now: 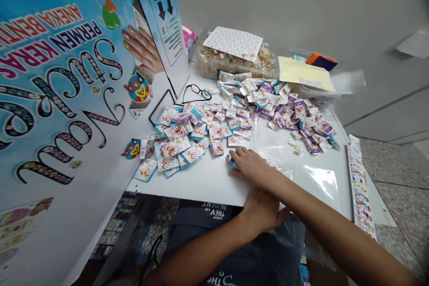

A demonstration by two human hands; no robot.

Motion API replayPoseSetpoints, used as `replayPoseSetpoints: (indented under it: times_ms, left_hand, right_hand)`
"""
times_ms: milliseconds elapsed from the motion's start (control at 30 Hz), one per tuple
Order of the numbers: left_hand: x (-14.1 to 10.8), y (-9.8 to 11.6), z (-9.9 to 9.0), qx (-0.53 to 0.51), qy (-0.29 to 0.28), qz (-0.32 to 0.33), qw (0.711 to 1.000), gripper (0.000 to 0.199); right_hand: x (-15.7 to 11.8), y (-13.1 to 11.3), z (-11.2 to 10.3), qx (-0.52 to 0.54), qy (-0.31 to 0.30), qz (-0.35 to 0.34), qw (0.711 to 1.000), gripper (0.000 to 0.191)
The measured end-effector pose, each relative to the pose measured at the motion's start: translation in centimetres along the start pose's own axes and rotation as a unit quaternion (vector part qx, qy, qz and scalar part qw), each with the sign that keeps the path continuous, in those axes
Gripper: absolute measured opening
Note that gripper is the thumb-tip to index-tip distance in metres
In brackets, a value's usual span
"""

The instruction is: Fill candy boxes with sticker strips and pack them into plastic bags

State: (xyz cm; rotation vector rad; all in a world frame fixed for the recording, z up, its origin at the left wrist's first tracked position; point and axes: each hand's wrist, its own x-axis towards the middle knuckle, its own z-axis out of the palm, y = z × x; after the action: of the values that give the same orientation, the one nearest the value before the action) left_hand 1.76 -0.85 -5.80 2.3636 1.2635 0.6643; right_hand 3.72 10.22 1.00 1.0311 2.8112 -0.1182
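My right hand (250, 166) lies low over the white table, its fingers bent down over a small printed box (232, 161), whose blue edge peeks out by the fingertips. My left hand (263, 211) is at the table's front edge, beneath my right wrist. Its thumb shows, but the other fingers are mostly hidden, so what it holds cannot be seen. Just beyond my right fingertips lies another small box (235, 141). A spread of several small boxes (174, 148) with hand pictures covers the left side, and more boxes (284, 105) are heaped farther back.
A large printed carton (67, 111) stands at the left. Black glasses (197, 91) lie beside it. At the back sits a clear tub of wrapped candies (208, 60). Clear plastic (311, 183) lies at the right, near a sticker strip (360, 187). Small candy packets (295, 146) lie mid-table.
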Motion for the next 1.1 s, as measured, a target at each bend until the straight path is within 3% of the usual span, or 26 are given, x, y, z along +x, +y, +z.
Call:
replayPoseSetpoints:
  times_ms: [67, 200, 300, 367, 533, 733, 833, 1000, 1100]
  left_hand:
    - [0.2, 0.1, -0.3, 0.016, 0.01, -0.004, 1.0, 0.083]
    - [0.5, 0.1, -0.6, 0.028, -0.002, -0.002, 1.0, 0.086]
    - [0.5, 0.1, -1.0, 0.016, -0.005, -0.003, 1.0, 0.085]
    - [0.4, 0.0, -1.3, 0.007, -0.013, 0.001, 1.0, 0.082]
    - [0.0, -0.1, -1.3, -0.006, -0.018, 0.006, 1.0, 0.082]
    - [0.0, -0.1, -0.6, -0.019, -0.008, -0.003, 1.0, 0.081]
    - [0.1, 0.0, -0.3, -0.024, -0.001, -0.003, 1.0, 0.077]
    - [0.5, 0.1, 0.7, -0.03, 0.003, -0.015, 0.999, 0.074]
    - [0.5, 0.0, 1.2, -0.015, 0.003, -0.026, 1.0, 0.072]
  right_hand:
    - [0.7, -0.6, -0.1, -0.017, -0.002, 0.01, 1.0, 0.048]
    - [1.8, -1.6, -0.5, -0.025, -0.021, 0.02, 0.999, 0.029]
    - [1.9, -1.6, -0.9, -0.014, -0.025, 0.008, 1.0, 0.038]
    - [1.6, -1.2, -1.0, 0.03, -0.008, -0.014, 0.999, 0.046]
    - [0.6, 0.1, 0.3, 0.215, 0.104, -0.02, 0.971, 0.035]
    - [0.3, 0.0, 0.9, 0.18, 0.116, -0.065, 0.975, 0.04]
    - [-0.3, -0.5, 1.4, 0.14, 0.115, -0.035, 0.983, 0.04]
    - [-1.8, -1.5, 3.6, 0.071, 0.087, 0.091, 0.99, 0.044]
    - [-1.8, -2.0, 4.5, 0.065, 0.075, 0.109, 0.989, 0.05]
